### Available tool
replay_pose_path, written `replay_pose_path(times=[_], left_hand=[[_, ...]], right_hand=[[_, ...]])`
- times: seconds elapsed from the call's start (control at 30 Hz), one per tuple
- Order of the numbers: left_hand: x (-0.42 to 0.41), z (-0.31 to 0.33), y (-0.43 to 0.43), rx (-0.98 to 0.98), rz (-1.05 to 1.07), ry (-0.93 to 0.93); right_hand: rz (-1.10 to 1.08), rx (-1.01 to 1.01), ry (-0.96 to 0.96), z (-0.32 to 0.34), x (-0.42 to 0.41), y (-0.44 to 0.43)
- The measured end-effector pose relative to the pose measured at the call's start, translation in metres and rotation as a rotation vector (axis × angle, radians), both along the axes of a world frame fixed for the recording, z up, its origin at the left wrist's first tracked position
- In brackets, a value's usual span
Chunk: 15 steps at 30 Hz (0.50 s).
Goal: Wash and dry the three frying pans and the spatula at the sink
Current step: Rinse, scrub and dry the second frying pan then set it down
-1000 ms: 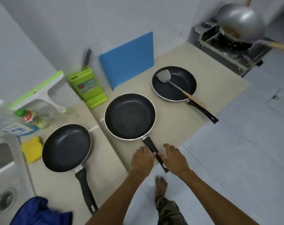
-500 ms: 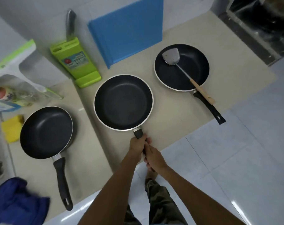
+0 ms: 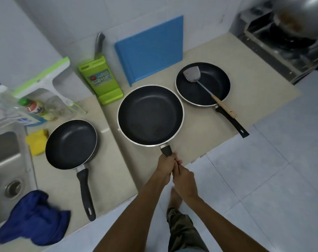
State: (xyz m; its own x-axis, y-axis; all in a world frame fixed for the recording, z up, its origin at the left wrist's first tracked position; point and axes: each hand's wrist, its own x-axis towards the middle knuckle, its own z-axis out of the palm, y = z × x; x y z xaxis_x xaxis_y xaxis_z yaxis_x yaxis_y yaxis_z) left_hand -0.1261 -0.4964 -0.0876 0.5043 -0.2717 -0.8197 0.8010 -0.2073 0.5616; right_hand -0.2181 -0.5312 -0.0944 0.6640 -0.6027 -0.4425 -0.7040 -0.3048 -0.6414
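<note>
Spread beside the handle a second ago, both grips now clench it, left grip ahead, right grip just behind. The pan sits directly beyond them, likely lifting off the tabletop; the sink lies far to their left, washing unstarted

The left pan sits on the table between the middle pan and the sink at the frame's left edge, barring the low way across. A yellow sponge and bottles crowd the sink's upper corner; a blue cloth lies at its lower corner.
</note>
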Motion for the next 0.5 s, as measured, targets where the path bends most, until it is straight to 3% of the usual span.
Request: replay_pose_path(times=[0.23, 0.37, 0.5], left_hand=[[-0.029, 0.061, 0.053, -0.107, -0.081, -0.128], [-0.057, 0.087, 0.111, -0.16, -0.129, -0.204], [-0.073, 0.108, 0.181, -0.168, -0.105, -0.261]], right_hand=[[0.009, -0.14, -0.122, 0.051, -0.034, 0.055], [-0.052, -0.074, -0.234, 0.08, -0.062, 0.113], [-0.041, -0.07, -0.215, 0.097, -0.074, 0.18]])
